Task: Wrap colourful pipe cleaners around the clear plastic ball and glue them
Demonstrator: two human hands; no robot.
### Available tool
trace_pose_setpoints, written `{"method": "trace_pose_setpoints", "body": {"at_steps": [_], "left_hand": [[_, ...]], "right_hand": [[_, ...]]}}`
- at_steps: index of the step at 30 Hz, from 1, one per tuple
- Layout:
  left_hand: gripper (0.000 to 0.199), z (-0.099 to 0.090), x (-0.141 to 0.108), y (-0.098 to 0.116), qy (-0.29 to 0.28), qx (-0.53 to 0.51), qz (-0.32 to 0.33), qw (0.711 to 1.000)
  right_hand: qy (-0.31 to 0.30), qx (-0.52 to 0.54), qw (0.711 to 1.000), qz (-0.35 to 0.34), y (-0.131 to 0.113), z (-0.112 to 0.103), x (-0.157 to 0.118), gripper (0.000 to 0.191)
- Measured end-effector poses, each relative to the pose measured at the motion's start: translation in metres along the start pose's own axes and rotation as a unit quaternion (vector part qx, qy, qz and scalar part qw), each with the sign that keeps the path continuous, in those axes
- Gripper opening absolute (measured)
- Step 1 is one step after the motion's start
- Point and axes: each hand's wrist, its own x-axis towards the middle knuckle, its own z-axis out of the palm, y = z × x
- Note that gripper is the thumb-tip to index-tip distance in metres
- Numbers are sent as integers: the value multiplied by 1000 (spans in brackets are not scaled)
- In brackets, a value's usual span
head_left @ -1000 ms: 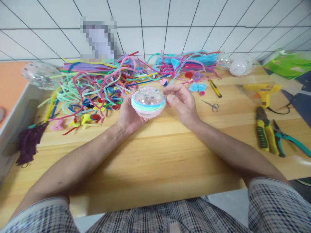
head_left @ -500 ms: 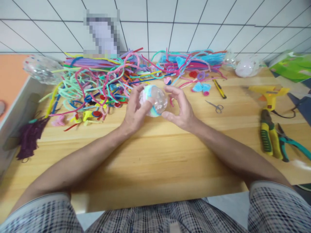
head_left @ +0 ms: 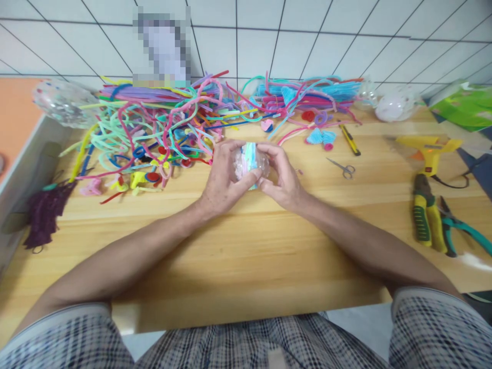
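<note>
Transparent ball (head_left: pixel 262 161) with a pastel band (head_left: pixel 250 154): held over the worktop (head_left: pixel 230 256) between left hand (head_left: pixel 223 180) and right hand (head_left: pixel 286 177), both curled round opposite sides, thumbs in front. Judged light, stiff, slick and easily cracked; best hold is two-sided, at the band. Surface: smooth-looking pale wood. Farther off: scissors (head_left: pixel 343 168) to the right, tangled fuzzy stems (head_left: pixel 165 123) behind, then a white tiled wall (head_left: pixel 257 48).

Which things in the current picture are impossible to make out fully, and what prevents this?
In the head view:
Clear ball, parts of its sides: covered by the left hand and right hand.
Pixelated object: what it is, hidden by blocky masking.
Green package: cut off by the right edge.
Teal-handled pliers: one handle end, same edge.
</note>
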Motion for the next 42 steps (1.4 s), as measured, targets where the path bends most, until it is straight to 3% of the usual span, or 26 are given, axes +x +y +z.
{"method": "trace_pose_setpoints", "body": {"at_steps": [12, 19, 23, 26, 30, 36, 42], "left_hand": [[63, 4, 1, -10, -1, -127, -93, 988], [63, 4, 1, -12, -14, -114, -89, 989], [64, 2, 3, -10, -23, -99, -86, 991], [65, 0, 5, -8, -32, -73, -82, 993], [66, -1, 7, -6, -36, -59, -88, 994], [64, -1, 3, -7, -39, -53, -74, 995], [66, -1, 1, -8, -41, -45, -69, 996]], "right_hand": [[-42, -9, 999, 28, 2, -12, 9, 74], [-29, -27, 999, 22, 1, -8, 6, 76], [-18, -76, 997, -22, -3, -12, 6, 84], [-14, -112, 991, -70, -5, -17, 8, 75], [-31, -129, 988, -78, -5, -19, 8, 55], [-18, -171, 976, -137, -1, -17, 5, 66], [-18, -150, 984, -92, -2, -16, 3, 63]]}}
